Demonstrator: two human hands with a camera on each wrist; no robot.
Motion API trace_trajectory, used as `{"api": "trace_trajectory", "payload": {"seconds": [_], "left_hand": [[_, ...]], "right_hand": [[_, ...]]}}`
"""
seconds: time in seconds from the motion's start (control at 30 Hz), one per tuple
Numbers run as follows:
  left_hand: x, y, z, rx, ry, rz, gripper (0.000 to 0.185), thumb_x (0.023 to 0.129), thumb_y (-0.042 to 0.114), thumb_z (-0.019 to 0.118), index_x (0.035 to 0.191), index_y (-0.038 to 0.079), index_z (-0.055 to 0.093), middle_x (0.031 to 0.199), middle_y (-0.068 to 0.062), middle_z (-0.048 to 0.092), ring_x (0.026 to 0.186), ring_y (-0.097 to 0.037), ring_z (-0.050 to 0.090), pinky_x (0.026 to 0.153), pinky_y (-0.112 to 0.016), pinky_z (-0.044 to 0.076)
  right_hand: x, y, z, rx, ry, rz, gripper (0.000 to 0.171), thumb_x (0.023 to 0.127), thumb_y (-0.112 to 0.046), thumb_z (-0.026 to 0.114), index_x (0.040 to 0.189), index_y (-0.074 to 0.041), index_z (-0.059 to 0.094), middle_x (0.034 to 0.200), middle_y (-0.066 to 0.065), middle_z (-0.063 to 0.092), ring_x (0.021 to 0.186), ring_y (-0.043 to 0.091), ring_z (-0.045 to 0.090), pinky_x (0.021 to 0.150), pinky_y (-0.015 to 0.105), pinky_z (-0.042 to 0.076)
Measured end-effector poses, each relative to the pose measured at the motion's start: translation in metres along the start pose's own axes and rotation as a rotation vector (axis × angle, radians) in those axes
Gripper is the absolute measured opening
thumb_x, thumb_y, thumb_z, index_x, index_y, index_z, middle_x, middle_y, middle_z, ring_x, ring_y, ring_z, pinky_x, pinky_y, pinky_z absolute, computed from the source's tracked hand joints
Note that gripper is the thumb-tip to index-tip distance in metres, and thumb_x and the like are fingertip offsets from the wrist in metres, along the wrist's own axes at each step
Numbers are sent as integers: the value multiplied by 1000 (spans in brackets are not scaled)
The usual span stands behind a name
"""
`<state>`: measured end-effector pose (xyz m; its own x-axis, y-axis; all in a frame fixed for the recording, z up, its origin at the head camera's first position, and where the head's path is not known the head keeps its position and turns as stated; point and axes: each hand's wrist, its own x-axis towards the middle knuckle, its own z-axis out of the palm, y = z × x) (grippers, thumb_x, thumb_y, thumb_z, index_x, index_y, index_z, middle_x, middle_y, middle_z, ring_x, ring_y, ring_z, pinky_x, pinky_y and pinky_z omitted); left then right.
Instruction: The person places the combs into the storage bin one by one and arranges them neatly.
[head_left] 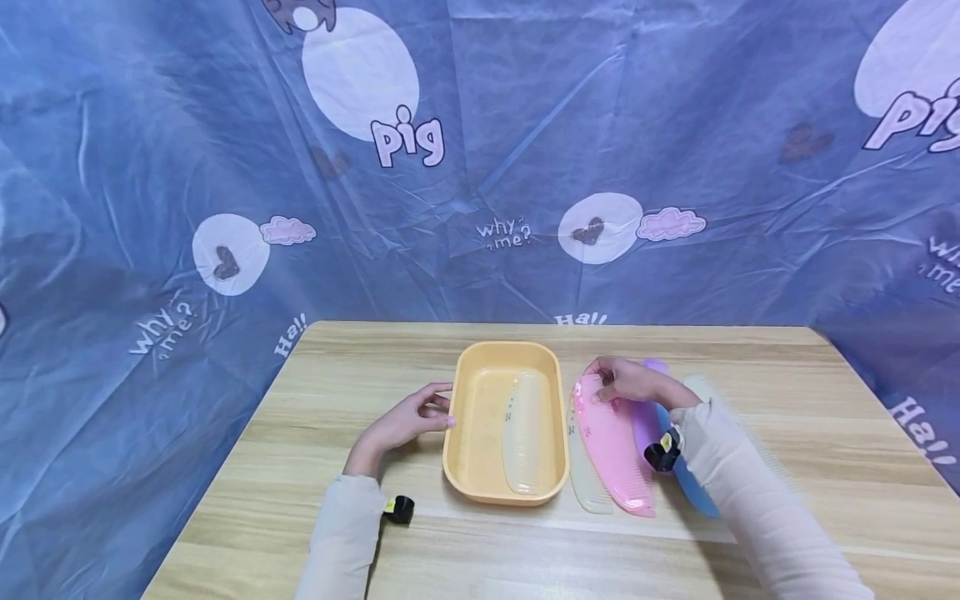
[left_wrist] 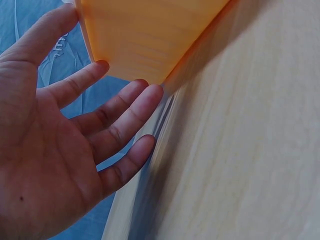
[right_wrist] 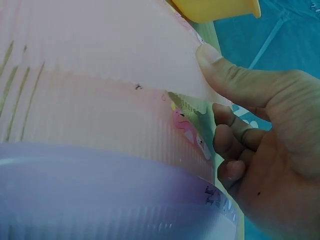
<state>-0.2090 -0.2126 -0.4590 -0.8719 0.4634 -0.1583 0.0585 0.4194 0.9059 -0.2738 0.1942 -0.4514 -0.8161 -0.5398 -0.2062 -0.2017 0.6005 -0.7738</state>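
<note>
Inside the yellow tray (head_left: 467, 467) lies one cream comb (head_left: 527, 433).

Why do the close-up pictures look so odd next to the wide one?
Head view: evenly lit, sharp, with the backdrop bowed by a wide lens. Left wrist view: the table edge smears into blur beside the left hand and yellow tray. Right wrist view: the combs sit too close, washed out and soft.

Left hand (head_left: 408, 421) rests against the near-left wall of the orange tray (head_left: 459, 433), fingers relaxed. A pale comb (head_left: 525, 433) lies inside the tray. Right hand (head_left: 626, 382) curls on the far end of the pink comb (head_left: 618, 450), purple comb (head_left: 647, 421) and blue comb (head_left: 693, 487) beside it on the wooden table (head_left: 787, 400).
</note>
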Motion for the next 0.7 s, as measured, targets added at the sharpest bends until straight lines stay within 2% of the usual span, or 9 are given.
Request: {"api": "trace_trajectory", "payload": {"seconds": [0.4, 0.7], "left_hand": [[0, 3, 1, 1, 4, -11, 65, 90, 25, 68, 147, 14, 38, 129, -16, 54, 116, -27, 55, 99, -45, 45], [-1, 1, 0, 10, 1, 3, 64, 91, 22, 67, 147, 11, 37, 128, -18, 55, 117, -29, 55, 99, -44, 46]], "right_hand": [[-6, -3, 1, 71, 27, -51, 41, 82, -1, 70, 116, 11, 52, 86, 11, 58, 72, 13, 52, 59, 22, 46], [-13, 1, 3, 158, 41, -28, 43, 84, -1, 68, 119, 13, 48, 83, 9, 60, 67, 7, 51, 57, 21, 44]]}}
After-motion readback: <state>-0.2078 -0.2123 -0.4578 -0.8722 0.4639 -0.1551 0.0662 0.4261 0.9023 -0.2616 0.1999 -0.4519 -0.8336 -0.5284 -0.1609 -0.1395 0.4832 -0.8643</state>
